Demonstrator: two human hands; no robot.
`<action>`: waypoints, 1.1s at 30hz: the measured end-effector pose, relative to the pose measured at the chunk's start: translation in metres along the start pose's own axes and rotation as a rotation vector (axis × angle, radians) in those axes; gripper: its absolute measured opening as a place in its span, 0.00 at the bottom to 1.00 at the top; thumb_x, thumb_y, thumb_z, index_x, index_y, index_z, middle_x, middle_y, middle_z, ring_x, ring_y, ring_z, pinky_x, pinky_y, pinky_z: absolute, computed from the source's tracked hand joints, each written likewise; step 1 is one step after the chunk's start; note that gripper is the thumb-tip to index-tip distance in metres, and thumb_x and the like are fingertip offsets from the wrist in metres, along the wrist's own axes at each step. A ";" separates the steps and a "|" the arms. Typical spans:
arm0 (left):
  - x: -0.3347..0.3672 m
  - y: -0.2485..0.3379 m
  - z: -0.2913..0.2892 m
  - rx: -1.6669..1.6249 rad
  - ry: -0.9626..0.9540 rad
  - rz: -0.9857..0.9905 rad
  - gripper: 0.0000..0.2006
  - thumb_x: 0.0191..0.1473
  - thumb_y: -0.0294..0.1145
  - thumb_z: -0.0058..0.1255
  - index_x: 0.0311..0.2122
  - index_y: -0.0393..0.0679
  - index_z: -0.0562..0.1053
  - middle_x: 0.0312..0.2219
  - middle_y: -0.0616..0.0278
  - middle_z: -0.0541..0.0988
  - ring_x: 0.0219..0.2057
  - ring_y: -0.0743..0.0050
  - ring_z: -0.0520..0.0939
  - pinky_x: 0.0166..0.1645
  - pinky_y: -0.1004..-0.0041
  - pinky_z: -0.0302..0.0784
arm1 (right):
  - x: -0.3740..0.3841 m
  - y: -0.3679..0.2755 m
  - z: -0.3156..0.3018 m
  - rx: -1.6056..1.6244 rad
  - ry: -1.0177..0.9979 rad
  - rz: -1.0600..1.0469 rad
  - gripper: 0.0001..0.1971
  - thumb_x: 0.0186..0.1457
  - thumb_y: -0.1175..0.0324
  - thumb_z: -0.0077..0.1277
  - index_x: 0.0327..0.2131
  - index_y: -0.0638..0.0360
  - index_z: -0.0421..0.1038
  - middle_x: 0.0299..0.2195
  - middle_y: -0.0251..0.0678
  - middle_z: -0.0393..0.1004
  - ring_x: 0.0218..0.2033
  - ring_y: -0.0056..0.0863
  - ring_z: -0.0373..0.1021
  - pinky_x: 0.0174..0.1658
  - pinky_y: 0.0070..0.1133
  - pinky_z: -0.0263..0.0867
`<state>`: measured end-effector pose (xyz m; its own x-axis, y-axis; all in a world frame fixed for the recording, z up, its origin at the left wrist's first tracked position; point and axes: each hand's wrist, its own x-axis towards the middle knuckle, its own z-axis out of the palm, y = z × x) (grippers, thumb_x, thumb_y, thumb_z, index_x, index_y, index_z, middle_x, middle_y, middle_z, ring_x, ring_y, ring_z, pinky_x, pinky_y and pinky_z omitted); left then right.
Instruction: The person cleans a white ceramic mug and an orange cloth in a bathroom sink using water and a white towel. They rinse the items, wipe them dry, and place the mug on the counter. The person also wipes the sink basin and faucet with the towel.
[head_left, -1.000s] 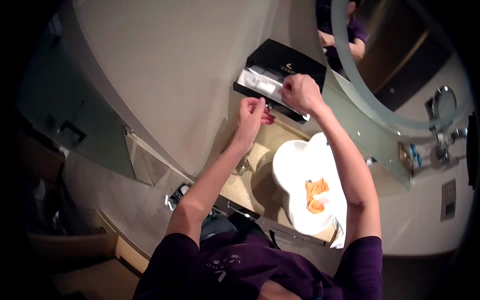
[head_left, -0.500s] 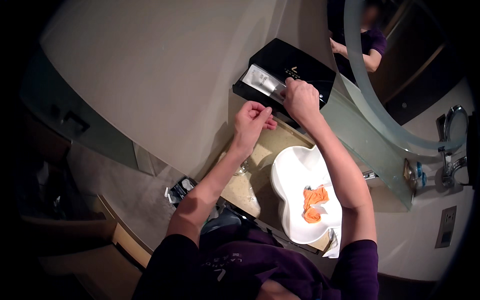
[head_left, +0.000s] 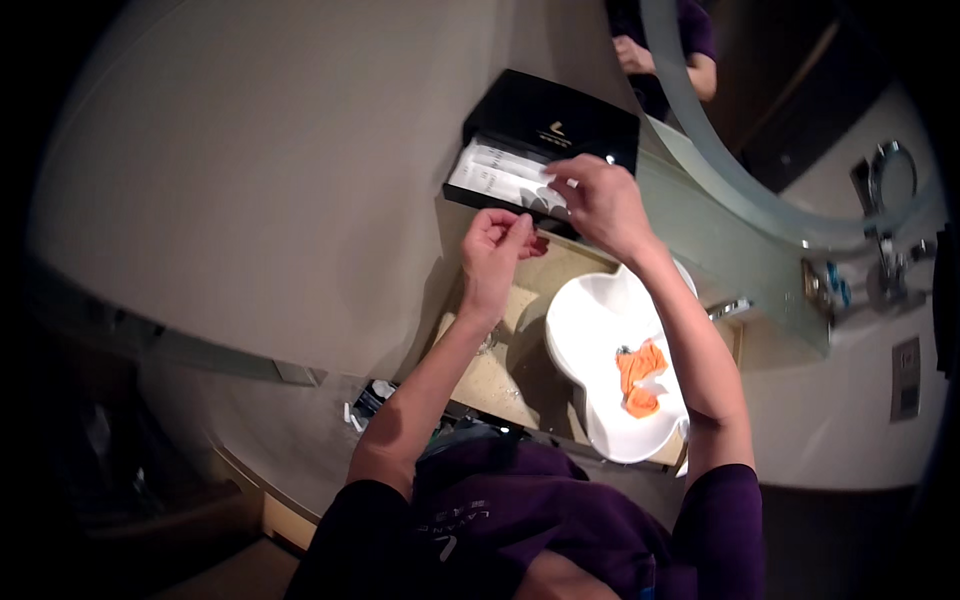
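Note:
A black box [head_left: 585,118] sits against the wall at the far end of the counter. White packets [head_left: 500,172] lie side by side in its near part, and shadows of fingers fall on them. Just above the right end of the packets is my right hand [head_left: 605,205], fingers pointing left and slightly apart, with nothing seen in them. My left hand [head_left: 492,255] hovers by the box's near edge. Its fingers are curled in with the thumb against them, and no object shows there. Whether any fingertip touches the box is unclear.
A white basin [head_left: 580,315] with an orange cloth [head_left: 640,375] in it stands on the beige counter [head_left: 515,340]. A glass shelf [head_left: 740,260] and a round mirror [head_left: 690,110] run along the right wall. Beyond them is a chrome tap [head_left: 890,270].
The silvery packet under my right hand now lies in line with the other white packets. My right fingers have come off it. The whole view has shifted slightly.

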<state>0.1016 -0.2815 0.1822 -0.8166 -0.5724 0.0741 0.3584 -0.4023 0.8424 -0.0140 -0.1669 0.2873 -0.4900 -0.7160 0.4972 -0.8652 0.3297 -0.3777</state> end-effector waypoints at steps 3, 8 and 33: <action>0.007 0.004 0.010 -0.036 -0.037 0.020 0.10 0.65 0.26 0.51 0.47 0.34 0.68 0.37 0.52 0.79 0.39 0.65 0.84 0.47 0.69 0.83 | -0.052 -0.010 -0.023 0.291 0.317 0.204 0.08 0.60 0.78 0.55 0.43 0.60 0.79 0.31 0.38 0.78 0.26 0.20 0.75 0.29 0.21 0.70; 0.056 -0.020 0.029 -0.152 -0.168 0.064 0.14 0.62 0.20 0.51 0.50 0.31 0.65 0.40 0.48 0.78 0.43 0.55 0.84 0.56 0.65 0.82 | -0.213 0.005 -0.030 0.266 0.597 0.583 0.08 0.63 0.78 0.53 0.44 0.65 0.79 0.32 0.36 0.80 0.28 0.18 0.76 0.30 0.15 0.72; -0.138 -0.339 0.146 1.140 -1.002 -0.382 0.22 0.62 0.44 0.53 0.48 0.33 0.70 0.41 0.40 0.77 0.44 0.43 0.79 0.52 0.57 0.73 | -0.456 0.115 -0.031 0.049 0.300 1.012 0.07 0.58 0.75 0.54 0.39 0.64 0.78 0.33 0.46 0.78 0.35 0.44 0.76 0.40 0.32 0.72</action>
<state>0.0267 0.0381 -0.0362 -0.8990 0.3103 -0.3091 -0.0722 0.5911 0.8034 0.1069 0.2168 0.0418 -0.9927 0.0631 0.1032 -0.0363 0.6582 -0.7520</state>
